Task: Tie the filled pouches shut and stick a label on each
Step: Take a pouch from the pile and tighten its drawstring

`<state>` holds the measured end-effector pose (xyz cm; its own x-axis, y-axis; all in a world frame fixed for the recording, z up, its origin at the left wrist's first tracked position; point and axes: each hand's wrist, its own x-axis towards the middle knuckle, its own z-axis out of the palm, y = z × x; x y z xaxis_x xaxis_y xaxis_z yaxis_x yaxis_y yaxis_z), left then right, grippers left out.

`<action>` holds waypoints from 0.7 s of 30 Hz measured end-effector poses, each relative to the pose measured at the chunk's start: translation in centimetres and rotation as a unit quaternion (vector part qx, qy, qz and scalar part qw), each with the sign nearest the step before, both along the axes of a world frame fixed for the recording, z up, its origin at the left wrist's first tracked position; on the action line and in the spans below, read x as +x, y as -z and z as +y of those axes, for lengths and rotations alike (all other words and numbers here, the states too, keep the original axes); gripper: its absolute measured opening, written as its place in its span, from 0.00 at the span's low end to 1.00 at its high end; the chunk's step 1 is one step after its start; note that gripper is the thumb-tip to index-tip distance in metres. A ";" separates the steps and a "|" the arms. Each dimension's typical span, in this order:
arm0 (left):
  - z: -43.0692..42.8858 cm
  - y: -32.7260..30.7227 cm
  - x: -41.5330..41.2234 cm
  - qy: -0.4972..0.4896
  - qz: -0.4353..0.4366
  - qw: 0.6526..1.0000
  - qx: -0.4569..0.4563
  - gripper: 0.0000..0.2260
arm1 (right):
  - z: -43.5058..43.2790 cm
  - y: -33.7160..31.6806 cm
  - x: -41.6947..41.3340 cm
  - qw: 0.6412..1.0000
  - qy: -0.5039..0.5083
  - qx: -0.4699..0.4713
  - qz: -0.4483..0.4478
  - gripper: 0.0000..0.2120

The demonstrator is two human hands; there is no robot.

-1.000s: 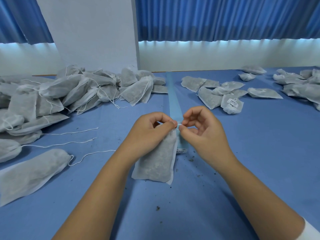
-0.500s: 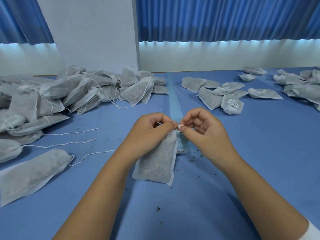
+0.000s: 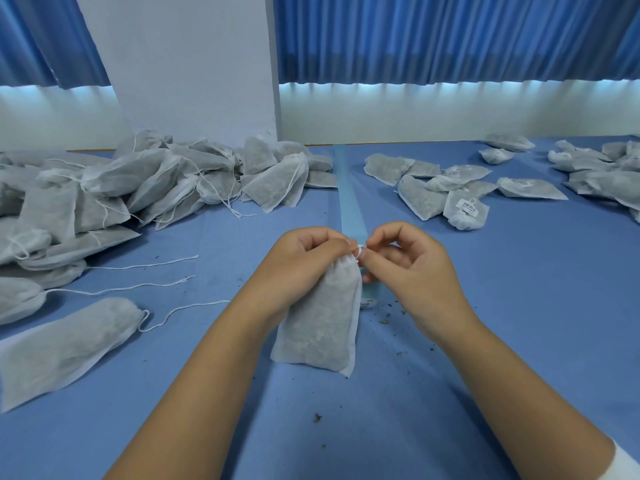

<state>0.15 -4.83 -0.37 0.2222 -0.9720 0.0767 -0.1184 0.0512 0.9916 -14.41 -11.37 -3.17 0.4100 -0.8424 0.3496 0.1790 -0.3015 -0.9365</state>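
Observation:
A filled white mesh pouch [image 3: 320, 320] hangs upright over the blue table [image 3: 519, 306], its bottom near the cloth. My left hand [image 3: 304, 265] grips the gathered neck of this pouch. My right hand [image 3: 412, 268] pinches the white drawstring [image 3: 359, 251] at the neck, fingertip to fingertip with the left. A pale blue label strip [image 3: 349, 202] runs away from my hands along the table's middle; its near end is hidden behind the pouch.
A big heap of untied pouches [image 3: 104, 195] with loose strings covers the left side, one pouch [image 3: 65, 344] lying closest. Labelled pouches [image 3: 464, 206] lie at the back right, with more [image 3: 606, 168] at the far right edge. Dark crumbs dot the cloth.
Both hands stay at the pouch's neck; the right fingers have shifted slightly on the drawstring. The pouch has barely moved.

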 end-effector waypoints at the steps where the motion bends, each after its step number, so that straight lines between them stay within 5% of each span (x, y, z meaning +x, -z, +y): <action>1: 0.0 0.0 0.0 -0.006 0.003 1.000 -0.001 0.11 | 0.1 0.0 0.1 1.000 0.008 -0.005 0.000 0.06; 21: -0.5 0.6 -0.2 -0.047 0.004 0.998 0.029 0.07 | -0.1 -0.3 0.0 0.998 0.007 0.056 -0.039 0.03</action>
